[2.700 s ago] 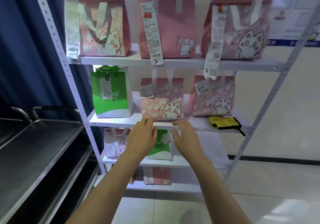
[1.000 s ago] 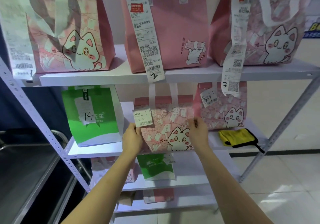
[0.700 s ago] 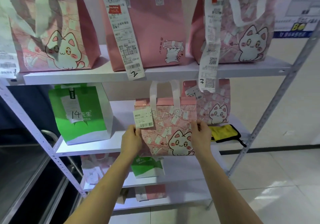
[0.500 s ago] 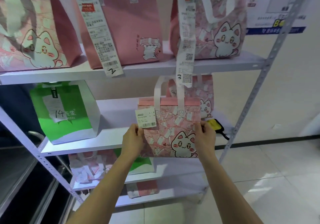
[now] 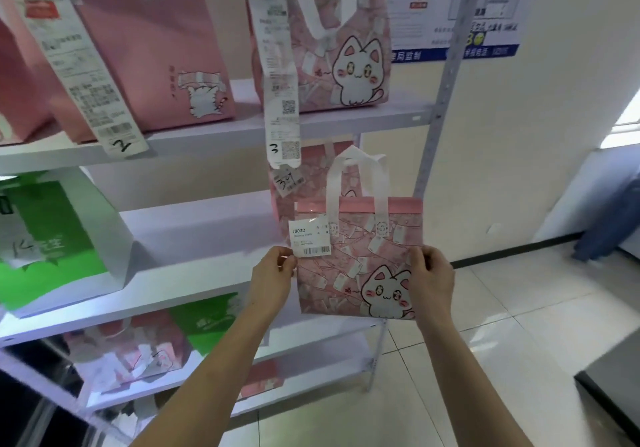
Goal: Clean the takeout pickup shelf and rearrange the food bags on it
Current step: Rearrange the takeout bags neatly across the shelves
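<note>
Pink non-woven tote bag with a white cartoon cat and white strap handles (image 5: 360, 259) is held upright in the air, in front of the right end of the white metal shelf rack (image 5: 194, 235) and clear of its boards. The left hand (image 5: 273, 273) pinches the bag's left edge, thumb on the front just below a white barcode label (image 5: 309, 237) stuck near the top left corner. The right hand (image 5: 431, 278) grips the right edge, its fingers (image 5: 417, 261) curled onto the front beside the cat print. Both handles stand up above the bag's pink top band.

Behind it, on the middle board, another pink cat-print bag with a handwritten tag (image 5: 294, 183) shows partly. Further left on that board stands a green and white paper bag marked 14 (image 5: 52, 242). On the board above sit a plain pink bag with a long receipt numbered 2 (image 5: 149, 41) and a pink cat bag with a receipt numbered 3 (image 5: 332, 38). Lower boards carry more pink and green bags, blurred.
</note>
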`<state>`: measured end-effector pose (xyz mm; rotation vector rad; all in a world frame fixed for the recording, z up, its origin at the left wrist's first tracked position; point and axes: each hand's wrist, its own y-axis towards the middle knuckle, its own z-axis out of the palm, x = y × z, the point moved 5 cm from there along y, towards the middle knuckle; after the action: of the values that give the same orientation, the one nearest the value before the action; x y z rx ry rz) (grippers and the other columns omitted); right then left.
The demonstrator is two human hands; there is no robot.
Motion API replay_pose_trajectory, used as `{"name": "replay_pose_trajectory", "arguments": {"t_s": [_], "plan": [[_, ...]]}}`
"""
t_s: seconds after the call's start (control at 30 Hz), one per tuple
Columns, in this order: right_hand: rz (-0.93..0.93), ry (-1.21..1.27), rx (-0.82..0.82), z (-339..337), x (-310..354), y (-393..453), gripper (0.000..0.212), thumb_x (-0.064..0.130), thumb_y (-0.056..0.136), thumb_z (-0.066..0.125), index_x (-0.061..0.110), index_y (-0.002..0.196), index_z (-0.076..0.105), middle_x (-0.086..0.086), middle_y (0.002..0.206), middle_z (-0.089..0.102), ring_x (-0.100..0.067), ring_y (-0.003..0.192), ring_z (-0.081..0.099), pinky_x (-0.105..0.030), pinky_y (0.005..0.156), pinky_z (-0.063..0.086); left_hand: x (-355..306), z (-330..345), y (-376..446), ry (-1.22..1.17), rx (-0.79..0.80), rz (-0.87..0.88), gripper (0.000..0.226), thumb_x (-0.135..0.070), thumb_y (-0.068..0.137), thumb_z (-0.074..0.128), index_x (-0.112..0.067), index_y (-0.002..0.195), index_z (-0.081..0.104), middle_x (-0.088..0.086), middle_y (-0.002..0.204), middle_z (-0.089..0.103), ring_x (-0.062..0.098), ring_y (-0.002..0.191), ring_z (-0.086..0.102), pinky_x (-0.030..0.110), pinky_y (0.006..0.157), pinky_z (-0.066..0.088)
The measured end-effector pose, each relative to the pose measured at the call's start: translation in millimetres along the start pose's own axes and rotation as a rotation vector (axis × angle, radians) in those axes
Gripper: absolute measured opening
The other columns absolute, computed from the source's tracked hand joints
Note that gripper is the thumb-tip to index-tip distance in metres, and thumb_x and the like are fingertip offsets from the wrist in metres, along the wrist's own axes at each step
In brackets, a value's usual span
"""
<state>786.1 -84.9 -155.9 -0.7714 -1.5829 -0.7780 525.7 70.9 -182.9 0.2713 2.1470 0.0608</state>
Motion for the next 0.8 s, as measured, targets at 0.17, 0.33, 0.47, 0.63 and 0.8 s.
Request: {"name": "replay_pose_trajectory", "arguments": {"t_s": [0.17, 0.33, 0.47, 0.63, 0.8], "plan": [[0.001, 0.01, -0.088, -26, 0, 13, 0.015, 0.022, 0.101, 0.056, 0.018, 0.096, 0.07, -0.001, 0.09, 0.071, -0.02, 0.084, 0.069, -0.033, 0.065, 0.054, -6, 10, 47, 0.017, -0.081, 0.025, 0.01, -0.017, 0.102, 0.056, -0.012, 0.109, 0.062, 0.003, 0.101, 0.068, 0.026, 0.092, 0.065, 0.037, 0.079, 0.051], [0.004, 0.026, -0.127, -37, 1, 24, 0.015, 0.025, 0.1, 0.058, 0.02, 0.096, 0.072, -0.001, 0.09, 0.074, -0.019, 0.083, 0.071, -0.035, 0.065, 0.057, -10, 7, 106, -0.019, -0.171, -0.043, 0.031, -0.021, 0.099, 0.058, -0.005, 0.125, 0.055, 0.019, 0.123, 0.06, 0.038, 0.112, 0.059, 0.049, 0.092, 0.05], [0.008, 0.024, -0.147, -35, 3, 29, 0.014, 0.025, 0.098, 0.059, 0.021, 0.096, 0.073, -0.001, 0.091, 0.075, -0.021, 0.084, 0.072, -0.038, 0.068, 0.059, -6, 6, 141, -0.074, -0.155, -0.147, 0.049, -0.031, 0.105, 0.052, -0.004, 0.145, 0.044, 0.021, 0.138, 0.056, 0.041, 0.126, 0.055, 0.049, 0.099, 0.046], [0.011, 0.035, -0.155, -27, 4, 31, 0.014, 0.025, 0.097, 0.06, 0.021, 0.096, 0.074, -0.001, 0.091, 0.076, -0.022, 0.085, 0.074, -0.042, 0.072, 0.063, 11, 14, 160, 0.001, -0.104, -0.148, 0.029, -0.025, 0.106, 0.046, -0.002, 0.12, 0.058, 0.024, 0.117, 0.065, 0.042, 0.107, 0.062, 0.044, 0.08, 0.047], [0.019, 0.031, -0.141, -18, 4, 34, 0.014, 0.029, 0.097, 0.06, 0.025, 0.097, 0.074, -0.001, 0.093, 0.077, -0.023, 0.086, 0.075, -0.049, 0.074, 0.064, 12, 11, 159, 0.046, -0.11, -0.166, 0.022, -0.017, 0.105, 0.047, -0.001, 0.11, 0.062, 0.023, 0.109, 0.067, 0.036, 0.091, 0.059, 0.038, 0.072, 0.04]]}}
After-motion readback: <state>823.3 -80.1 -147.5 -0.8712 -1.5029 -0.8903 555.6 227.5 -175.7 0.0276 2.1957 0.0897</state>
